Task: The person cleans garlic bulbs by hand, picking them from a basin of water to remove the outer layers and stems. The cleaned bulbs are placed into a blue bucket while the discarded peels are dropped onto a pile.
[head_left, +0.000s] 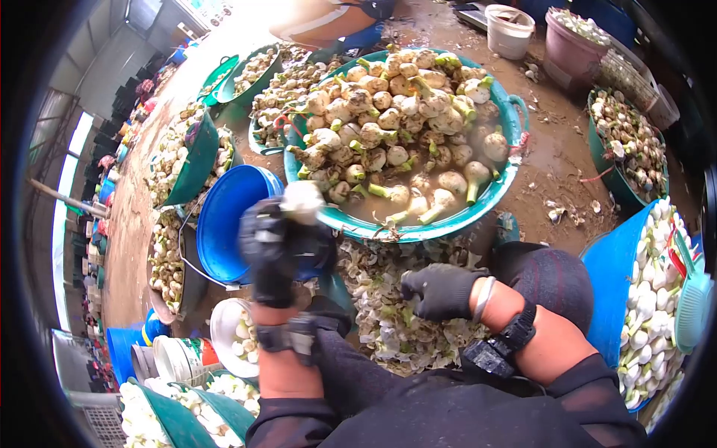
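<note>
My left hand (270, 243), in a black glove and smeared by motion, holds a whitish garlic bulb (302, 201) at its fingertips. It is raised in front of an upright-tilted blue bucket (224, 216). My right hand (442, 291), in a dark grey glove, is closed above a heap of peeled skins (396, 313); what its fingers hold, if anything, is hidden. Ahead stands a large teal tub (448, 225), with muddy water and many soiled garlic bulbs (396, 112) with green stems.
At the right a blue container (616, 276) holds white cleaned bulbs (650, 321), with a light-green plastic strainer (694, 299) on them. Green baskets (187, 160) of bulbs stand on the left. White buckets (179, 358) sit at lower left. Behind the tub is another person (321, 22).
</note>
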The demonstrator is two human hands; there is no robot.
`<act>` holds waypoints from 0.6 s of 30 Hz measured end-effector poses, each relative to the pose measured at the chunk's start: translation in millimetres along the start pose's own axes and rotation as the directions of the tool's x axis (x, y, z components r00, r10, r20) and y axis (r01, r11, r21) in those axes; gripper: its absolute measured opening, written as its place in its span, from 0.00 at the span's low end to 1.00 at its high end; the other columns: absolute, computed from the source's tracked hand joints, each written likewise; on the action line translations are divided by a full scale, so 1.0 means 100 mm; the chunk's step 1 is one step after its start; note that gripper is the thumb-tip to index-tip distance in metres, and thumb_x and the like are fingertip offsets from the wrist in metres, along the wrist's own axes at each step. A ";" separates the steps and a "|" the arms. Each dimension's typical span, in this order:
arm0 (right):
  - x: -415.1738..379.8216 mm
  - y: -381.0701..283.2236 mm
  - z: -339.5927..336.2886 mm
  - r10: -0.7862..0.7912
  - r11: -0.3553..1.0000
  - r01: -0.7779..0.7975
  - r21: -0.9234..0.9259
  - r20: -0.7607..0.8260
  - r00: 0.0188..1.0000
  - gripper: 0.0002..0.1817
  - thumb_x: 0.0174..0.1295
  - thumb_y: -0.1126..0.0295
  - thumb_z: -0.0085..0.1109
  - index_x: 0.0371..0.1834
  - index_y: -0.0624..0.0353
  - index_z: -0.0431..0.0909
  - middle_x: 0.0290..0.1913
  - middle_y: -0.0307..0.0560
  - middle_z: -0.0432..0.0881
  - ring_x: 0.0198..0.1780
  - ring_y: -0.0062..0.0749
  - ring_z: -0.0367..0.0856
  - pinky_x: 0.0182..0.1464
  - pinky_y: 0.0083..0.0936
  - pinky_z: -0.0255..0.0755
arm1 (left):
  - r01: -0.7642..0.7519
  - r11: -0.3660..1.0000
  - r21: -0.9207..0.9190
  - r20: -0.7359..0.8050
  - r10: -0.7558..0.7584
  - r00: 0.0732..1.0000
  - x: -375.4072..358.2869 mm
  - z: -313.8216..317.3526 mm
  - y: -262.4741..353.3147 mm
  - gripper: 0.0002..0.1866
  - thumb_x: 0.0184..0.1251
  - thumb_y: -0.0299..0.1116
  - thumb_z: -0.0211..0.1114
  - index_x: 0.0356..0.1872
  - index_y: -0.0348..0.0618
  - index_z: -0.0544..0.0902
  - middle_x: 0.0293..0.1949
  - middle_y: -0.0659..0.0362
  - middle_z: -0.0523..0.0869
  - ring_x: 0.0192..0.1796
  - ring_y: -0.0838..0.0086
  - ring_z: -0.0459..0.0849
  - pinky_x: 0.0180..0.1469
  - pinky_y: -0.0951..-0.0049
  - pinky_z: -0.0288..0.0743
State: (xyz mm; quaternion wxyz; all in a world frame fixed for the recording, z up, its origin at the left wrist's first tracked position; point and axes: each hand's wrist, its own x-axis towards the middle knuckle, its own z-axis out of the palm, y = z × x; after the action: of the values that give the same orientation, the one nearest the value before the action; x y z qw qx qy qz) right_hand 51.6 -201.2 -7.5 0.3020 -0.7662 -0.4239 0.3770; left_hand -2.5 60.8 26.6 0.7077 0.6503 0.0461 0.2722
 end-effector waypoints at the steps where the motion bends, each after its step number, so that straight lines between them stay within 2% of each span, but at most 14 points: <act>1: -0.02 0.07 0.07 -0.043 0.999 0.043 -0.027 0.013 0.999 0.14 0.49 0.69 0.52 0.40 0.58 0.79 0.39 0.60 0.82 0.44 0.55 0.80 0.47 0.42 0.74 | 0.028 0.946 0.324 -0.198 0.039 0.979 0.10 -0.21 0.18 0.12 0.65 0.25 0.61 0.48 0.37 0.78 0.45 0.56 0.82 0.49 0.71 0.80 0.51 0.73 0.75; 2: -0.04 0.07 0.05 -0.038 0.999 0.038 -0.023 0.007 0.999 0.14 0.49 0.69 0.52 0.40 0.58 0.79 0.39 0.60 0.82 0.44 0.55 0.80 0.47 0.42 0.74 | 0.021 0.838 0.545 -0.273 0.154 0.950 0.13 -0.34 0.28 0.14 0.64 0.24 0.60 0.51 0.36 0.77 0.47 0.55 0.81 0.53 0.71 0.77 0.55 0.74 0.72; 3: -0.04 0.05 0.02 0.006 0.992 0.001 -0.128 0.053 0.999 0.14 0.49 0.69 0.52 0.39 0.58 0.80 0.40 0.59 0.82 0.45 0.54 0.81 0.48 0.42 0.74 | -0.020 0.728 0.686 -0.218 0.232 0.948 0.20 -0.60 0.28 0.18 0.60 0.20 0.61 0.53 0.34 0.75 0.48 0.53 0.80 0.47 0.69 0.81 0.53 0.72 0.76; 4: -0.04 0.01 -0.02 0.055 0.972 -0.031 -0.233 0.097 0.994 0.14 0.49 0.69 0.53 0.39 0.57 0.81 0.40 0.58 0.82 0.46 0.53 0.81 0.48 0.42 0.74 | -0.046 0.680 0.732 -0.172 0.250 0.953 0.17 -0.56 0.37 0.18 0.60 0.21 0.62 0.52 0.34 0.75 0.48 0.53 0.80 0.48 0.69 0.81 0.54 0.71 0.75; 6: -0.04 -0.04 -0.09 0.047 0.971 -0.028 -0.238 0.072 0.996 0.12 0.50 0.67 0.54 0.36 0.57 0.82 0.39 0.57 0.82 0.45 0.52 0.81 0.47 0.44 0.74 | -0.074 0.800 0.595 -0.043 0.124 0.991 0.19 -0.27 0.30 0.17 0.58 0.20 0.61 0.50 0.34 0.78 0.47 0.54 0.81 0.49 0.69 0.81 0.55 0.70 0.75; 7: -0.03 -0.03 -0.10 0.000 0.975 0.006 -0.221 0.027 1.000 0.12 0.51 0.65 0.55 0.34 0.57 0.82 0.39 0.56 0.83 0.44 0.52 0.81 0.46 0.44 0.74 | -0.119 0.670 0.733 0.108 0.059 0.992 0.23 -0.04 0.26 0.16 0.56 0.20 0.61 0.48 0.37 0.81 0.44 0.55 0.83 0.49 0.71 0.81 0.53 0.70 0.75; 8: -0.03 -0.02 -0.11 -0.047 0.977 0.042 -0.208 -0.020 0.999 0.12 0.51 0.62 0.56 0.32 0.57 0.82 0.38 0.56 0.83 0.43 0.52 0.81 0.46 0.44 0.74 | -0.349 0.506 0.789 0.388 0.030 0.921 0.30 0.24 0.25 0.16 0.54 0.21 0.62 0.46 0.40 0.82 0.42 0.55 0.84 0.47 0.71 0.82 0.52 0.71 0.75; 9: -0.01 0.03 -0.10 -0.026 0.984 0.030 -0.176 0.026 0.999 0.15 0.55 0.55 0.59 0.38 0.52 0.79 0.36 0.57 0.78 0.43 0.53 0.78 0.45 0.45 0.71 | -0.160 0.675 0.720 0.399 -0.214 0.892 0.35 0.46 0.09 0.20 0.52 0.20 0.62 0.50 0.38 0.81 0.44 0.53 0.83 0.47 0.67 0.82 0.51 0.71 0.75; 11: -0.05 0.03 -0.11 -0.016 0.983 0.012 -0.182 -0.019 1.000 0.16 0.55 0.55 0.59 0.40 0.53 0.79 0.37 0.57 0.78 0.43 0.53 0.78 0.45 0.45 0.71 | -0.416 0.481 0.772 0.594 -0.313 0.741 0.56 0.71 -0.39 0.23 0.51 0.24 0.64 0.53 0.45 0.80 0.48 0.49 0.82 0.52 0.59 0.80 0.56 0.65 0.73; 12: -0.07 0.03 -0.13 -0.008 0.982 -0.004 -0.187 -0.060 0.998 0.16 0.55 0.55 0.59 0.41 0.53 0.78 0.38 0.57 0.78 0.44 0.53 0.78 0.46 0.45 0.71 | -0.459 0.403 0.791 0.604 -0.400 0.689 0.62 0.86 -0.51 0.26 0.50 0.26 0.66 0.55 0.47 0.78 0.51 0.49 0.81 0.54 0.53 0.78 0.58 0.64 0.72; 14: -0.07 0.07 -0.18 -0.005 0.982 -0.006 -0.189 -0.053 0.999 0.19 0.56 0.56 0.59 0.45 0.55 0.78 0.40 0.57 0.78 0.45 0.52 0.77 0.48 0.44 0.71 | -0.559 0.191 0.807 0.551 -0.584 0.596 0.78 0.96 -0.89 0.29 0.48 0.29 0.65 0.58 0.51 0.76 0.53 0.52 0.80 0.58 0.57 0.76 0.60 0.59 0.67; 16: -0.08 0.17 -0.19 -0.119 0.987 0.084 -0.139 -0.272 0.955 0.17 0.54 0.58 0.57 0.40 0.59 0.78 0.40 0.59 0.80 0.46 0.54 0.78 0.49 0.44 0.72 | -0.633 -0.016 0.774 0.443 -0.701 0.559 0.81 1.08 -0.98 0.29 0.49 0.32 0.64 0.58 0.55 0.75 0.53 0.53 0.80 0.59 0.61 0.75 0.61 0.58 0.63; 17: -0.09 0.19 -0.22 -0.133 0.989 0.103 -0.105 -0.334 0.933 0.17 0.54 0.59 0.58 0.41 0.60 0.77 0.40 0.60 0.79 0.46 0.54 0.78 0.49 0.44 0.71 | -0.640 -0.100 0.762 0.401 -0.702 0.588 0.79 1.16 -0.94 0.25 0.48 0.34 0.63 0.54 0.56 0.78 0.51 0.55 0.81 0.61 0.63 0.73 0.61 0.58 0.60; 18: -0.10 0.20 -0.27 -0.131 0.989 0.101 -0.105 -0.340 0.931 0.17 0.54 0.59 0.58 0.41 0.60 0.77 0.40 0.60 0.79 0.46 0.54 0.78 0.49 0.44 0.71 | -0.645 -0.100 0.758 0.406 -0.701 0.586 0.80 1.17 -0.96 0.25 0.48 0.34 0.63 0.54 0.56 0.78 0.51 0.55 0.81 0.61 0.63 0.73 0.61 0.58 0.60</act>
State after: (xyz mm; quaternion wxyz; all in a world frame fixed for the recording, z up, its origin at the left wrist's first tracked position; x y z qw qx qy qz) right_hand 79.1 -222.9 -5.1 0.3605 -0.8063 -0.4243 0.1994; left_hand 145.6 -8.3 -23.5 -0.1040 0.9679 -0.0783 -0.2152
